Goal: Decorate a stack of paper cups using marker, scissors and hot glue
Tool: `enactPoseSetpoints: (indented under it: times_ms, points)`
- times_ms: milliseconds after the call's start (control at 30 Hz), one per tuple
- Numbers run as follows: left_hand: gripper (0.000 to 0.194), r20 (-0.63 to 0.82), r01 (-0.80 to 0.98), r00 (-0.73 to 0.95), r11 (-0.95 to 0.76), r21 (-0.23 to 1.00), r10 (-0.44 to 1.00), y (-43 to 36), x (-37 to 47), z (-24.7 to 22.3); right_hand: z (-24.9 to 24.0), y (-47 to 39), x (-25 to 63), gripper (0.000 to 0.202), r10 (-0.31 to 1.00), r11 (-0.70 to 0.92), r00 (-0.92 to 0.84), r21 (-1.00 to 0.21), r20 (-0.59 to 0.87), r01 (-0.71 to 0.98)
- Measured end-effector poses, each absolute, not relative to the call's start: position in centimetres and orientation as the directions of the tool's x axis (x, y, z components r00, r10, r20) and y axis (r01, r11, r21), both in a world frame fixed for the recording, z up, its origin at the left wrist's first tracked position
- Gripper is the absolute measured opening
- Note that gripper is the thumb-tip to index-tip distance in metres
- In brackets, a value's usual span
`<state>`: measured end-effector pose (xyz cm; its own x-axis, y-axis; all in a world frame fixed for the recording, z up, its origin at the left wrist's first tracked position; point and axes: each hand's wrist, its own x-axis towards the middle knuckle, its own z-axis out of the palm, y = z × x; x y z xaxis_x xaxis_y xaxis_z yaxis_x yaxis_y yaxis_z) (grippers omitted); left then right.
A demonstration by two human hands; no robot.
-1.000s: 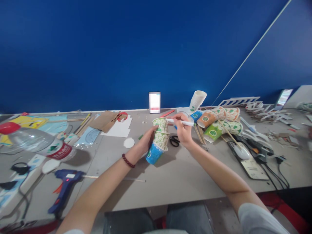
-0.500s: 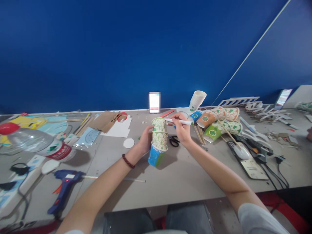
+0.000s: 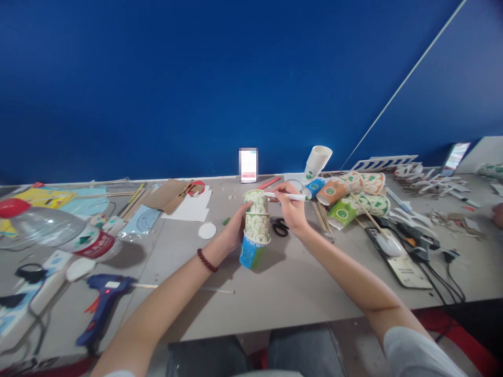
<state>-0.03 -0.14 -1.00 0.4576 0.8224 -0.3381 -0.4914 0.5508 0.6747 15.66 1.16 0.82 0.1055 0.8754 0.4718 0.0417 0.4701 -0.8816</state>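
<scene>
A column of patterned paper cups (image 3: 257,226), joined end to end with a blue one at the bottom, is held near the middle of the table. My left hand (image 3: 236,228) is wrapped round its left side. A white pen (image 3: 288,196) with a green end is pinched in my right hand (image 3: 291,209), its tip at the rim of the top cup. Black-handled scissors (image 3: 280,227) lie just right of the column, partly hidden behind it. A white paper disc (image 3: 207,230) rests left of my left hand.
A blue glue gun (image 3: 106,298), a plastic bottle (image 3: 66,233) and a power strip (image 3: 43,293) occupy the left. On the right are joined cups (image 3: 346,209), a cup stack (image 3: 318,162), and a mouse (image 3: 390,244). A phone (image 3: 248,165) stands at the wall.
The pen has shifted slightly left with my right hand, and the top of the cup column has turned or tilted a little. A small green piece now shows beside my left hand.
</scene>
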Motion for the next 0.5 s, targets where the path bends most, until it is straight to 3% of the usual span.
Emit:
enactPoseSetpoints:
  times_ms: [500]
  points:
    - [0.042, -0.327, -0.498, 0.441, 0.531, 0.686, 0.836, -0.14, 0.00, -0.73, 0.81, 1.00, 15.53, 0.007, 0.874, 0.471, 0.104, -0.880, 0.475, 0.059]
